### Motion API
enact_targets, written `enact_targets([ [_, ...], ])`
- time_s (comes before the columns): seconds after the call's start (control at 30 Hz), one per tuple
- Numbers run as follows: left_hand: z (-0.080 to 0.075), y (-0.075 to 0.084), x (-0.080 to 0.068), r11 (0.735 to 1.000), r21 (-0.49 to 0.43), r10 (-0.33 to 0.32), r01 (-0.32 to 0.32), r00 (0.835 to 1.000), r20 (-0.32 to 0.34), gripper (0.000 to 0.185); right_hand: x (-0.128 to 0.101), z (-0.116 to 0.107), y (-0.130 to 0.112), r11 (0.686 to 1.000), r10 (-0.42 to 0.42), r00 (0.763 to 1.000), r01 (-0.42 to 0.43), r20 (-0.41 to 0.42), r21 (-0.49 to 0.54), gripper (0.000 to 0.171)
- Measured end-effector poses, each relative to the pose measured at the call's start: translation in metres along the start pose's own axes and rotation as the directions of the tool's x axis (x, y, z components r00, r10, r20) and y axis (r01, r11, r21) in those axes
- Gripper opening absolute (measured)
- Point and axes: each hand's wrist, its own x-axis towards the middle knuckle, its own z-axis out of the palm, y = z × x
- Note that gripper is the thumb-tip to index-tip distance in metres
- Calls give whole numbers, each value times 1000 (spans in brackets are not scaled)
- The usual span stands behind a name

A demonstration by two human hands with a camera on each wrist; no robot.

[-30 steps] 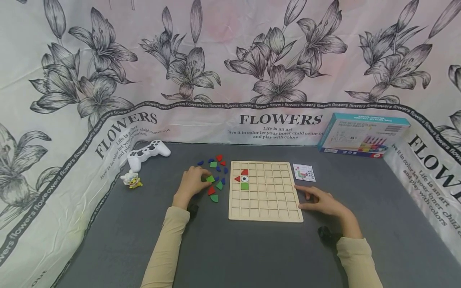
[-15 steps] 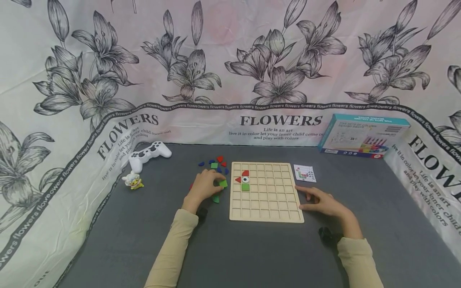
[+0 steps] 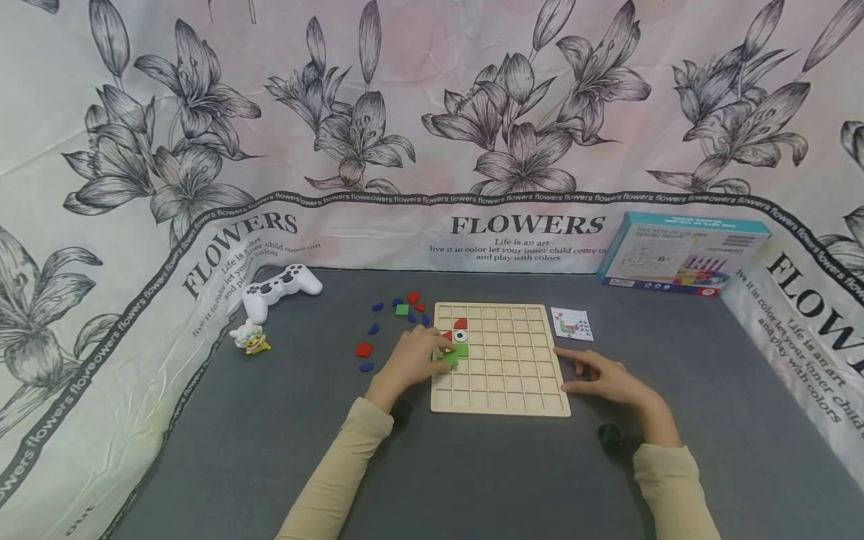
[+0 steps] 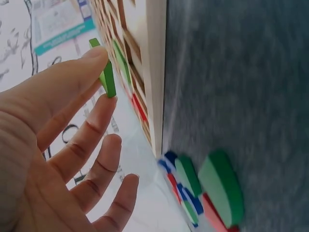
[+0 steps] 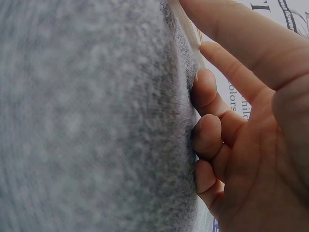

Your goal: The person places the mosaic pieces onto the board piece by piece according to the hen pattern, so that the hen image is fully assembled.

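Observation:
Between thumb and index finger, my left hand (image 3: 410, 361) pinches a green square tile (image 4: 108, 79), held over the left part of the wooden grid board (image 3: 506, 384). Just beside it on the board lies another green square (image 3: 462, 350), below a white eye tile (image 3: 460, 337) and a red rounded piece (image 3: 460, 324). A red triangle at the eye's left is partly covered by my fingers. My right hand (image 3: 604, 381) touches the board's right edge with thumb and index fingertips; its other fingers are bent against the dark table in the right wrist view.
Loose blue, red and green pieces lie left of the board, among them a red tile (image 3: 364, 350) and a green square (image 3: 402, 309). A pattern card (image 3: 571, 325) sits at the right. Farther off are a game controller (image 3: 282, 291), a small figurine (image 3: 250, 337) and a box (image 3: 683, 255).
My left hand has carried the green square tile rightward from the loose pieces to over the board, uncovering pieces at the left. My right hand has stayed at the board's edge.

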Motion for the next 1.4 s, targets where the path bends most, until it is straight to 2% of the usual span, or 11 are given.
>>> enact_targets([
  [0.27, 10, 9, 5, 999, -30, -11, 12, 999, 31, 27, -1, 1, 1, 1000, -16, 1000, 16, -4, 7, 66],
  [0.47, 16, 12, 6, 1000, -30, 0, 1, 1000, 10, 21, -1, 0, 0, 1000, -22, 1000, 22, -7, 5, 66],
  [0.67, 16, 13, 6, 999, -38, 24, -25, 999, -21, 16, -1, -1, -2, 1000, -15, 1000, 15, -3, -1, 66],
  [0.9, 16, 13, 6, 1000, -24, 19, -19, 1000, -23, 15, 0, -2, -1, 1000, 0, 1000, 0, 0, -6, 66],
  [1.4, 17, 11, 7, 997, -62, 36, -37, 999, -13, 16, 0, 0, -1, 1000, -14, 1000, 14, -7, -1, 66],
])
